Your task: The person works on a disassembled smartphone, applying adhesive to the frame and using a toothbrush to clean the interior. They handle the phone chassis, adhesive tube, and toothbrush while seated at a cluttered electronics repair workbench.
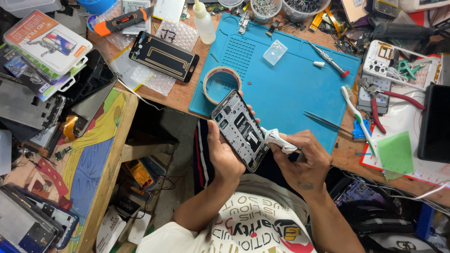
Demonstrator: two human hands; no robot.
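Head view: screws (265, 6) in cup (263, 17)

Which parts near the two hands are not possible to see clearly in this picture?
Head view:
- Tip of the white tool: hidden behind the opened phone frame.
- Right hand palm: turned away.
- Left hand fingers: mostly behind the frame.
- Frame's small parts: too small.

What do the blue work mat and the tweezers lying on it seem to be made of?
Blue work mat: likely silicone or soft rubber, matte, with moulded grid pockets and raised ridges. Thin pointed tweezers: apparently metal, dark with a slight sheen along the slim arms.
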